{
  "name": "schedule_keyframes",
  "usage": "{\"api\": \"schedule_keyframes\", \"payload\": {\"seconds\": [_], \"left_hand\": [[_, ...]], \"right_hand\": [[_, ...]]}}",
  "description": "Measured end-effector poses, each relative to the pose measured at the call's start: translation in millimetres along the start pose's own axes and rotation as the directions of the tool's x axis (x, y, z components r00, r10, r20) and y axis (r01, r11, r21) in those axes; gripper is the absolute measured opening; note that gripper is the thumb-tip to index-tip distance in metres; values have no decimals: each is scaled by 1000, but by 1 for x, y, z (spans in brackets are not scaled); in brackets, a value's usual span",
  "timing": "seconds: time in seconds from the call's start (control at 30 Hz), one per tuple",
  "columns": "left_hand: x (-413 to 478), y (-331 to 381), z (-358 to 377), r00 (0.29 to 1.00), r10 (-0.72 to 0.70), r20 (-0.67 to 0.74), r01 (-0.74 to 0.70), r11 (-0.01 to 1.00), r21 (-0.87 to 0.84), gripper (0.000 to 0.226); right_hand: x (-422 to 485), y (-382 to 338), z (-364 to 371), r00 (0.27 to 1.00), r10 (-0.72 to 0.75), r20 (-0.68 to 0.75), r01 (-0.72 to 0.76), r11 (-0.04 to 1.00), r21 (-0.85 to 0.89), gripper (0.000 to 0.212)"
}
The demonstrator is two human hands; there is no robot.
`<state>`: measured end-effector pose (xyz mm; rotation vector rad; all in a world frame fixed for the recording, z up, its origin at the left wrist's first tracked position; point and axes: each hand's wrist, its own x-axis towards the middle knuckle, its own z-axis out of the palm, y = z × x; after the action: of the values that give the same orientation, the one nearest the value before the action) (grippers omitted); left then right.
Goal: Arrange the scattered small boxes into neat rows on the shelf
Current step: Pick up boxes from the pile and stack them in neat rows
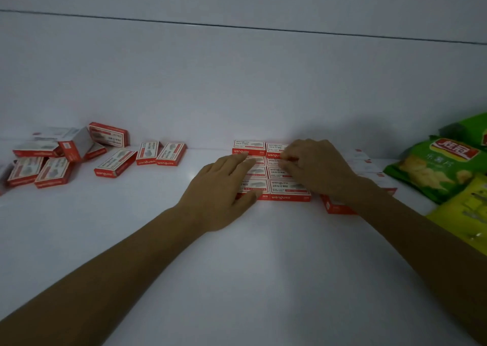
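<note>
Dimly lit, a white shelf [237,266] is seen against a white back wall [237,82] crossed by a thin dark seam [237,26]. No containers are seen; goods lie straight on the shelf. Scattered boxes [66,158], red and white, are heaped and tilted at far left, well apart from the hands. A neat block of boxes [287,187], two columns wide, is set at centre against the wall. More boxes [334,207] are partly hidden behind the right forearm. A green snack bag [434,166] and a yellow packet [469,213] are stacked at the right edge. The left hand [218,187] is laid flat on the block's left column, fingers [242,161] straight and slightly apart, thumb at the front box. The right hand [316,166] is arched over the right column, fingertips [286,158] curled down onto a box; whether it is pinched cannot be told.
</note>
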<state>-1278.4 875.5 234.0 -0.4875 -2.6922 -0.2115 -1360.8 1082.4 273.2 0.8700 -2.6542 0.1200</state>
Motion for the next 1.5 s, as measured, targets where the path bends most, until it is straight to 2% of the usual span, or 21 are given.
{"api": "schedule_keyframes", "payload": {"seconds": [0.37,0.53,0.67,0.77,0.9,1.1,1.27,1.4,1.5], "left_hand": [[1,-2,1,1000,-6,7,6,1000,-28,73],[2,-1,0,999,-28,-29,26,997,-73,75],[5,-6,-15,996,-33,-79,29,999,-40,73],[4,-17,-32,996,-34,-81,37,999,29,76],[-17,-45,-49,995,13,-95,1,989,146,78],[-70,-108,-78,999,-6,-51,21,959,284,71],[-111,-169,-111,995,-85,-51,96,953,287,73],[-141,-214,-125,990,-129,-55,139,955,260,77],[-158,-240,-129,990,-128,-64,140,960,244,78]], "right_hand": [[-4,-8,1,999,37,10,-37,998,46,39],[-6,-16,0,1000,-16,-9,15,996,-84,48],[0,-30,-16,995,-55,-82,52,997,-49,58],[8,-47,-23,996,-66,-66,65,998,-14,62],[24,-79,-20,990,-117,-85,119,993,27,62],[57,-148,-6,960,-231,-155,246,966,83,61],[91,-219,6,917,-320,-238,350,932,98,56],[112,-269,12,939,-291,-182,321,934,161,61],[127,-298,20,966,-205,-158,234,953,193,56]]}}
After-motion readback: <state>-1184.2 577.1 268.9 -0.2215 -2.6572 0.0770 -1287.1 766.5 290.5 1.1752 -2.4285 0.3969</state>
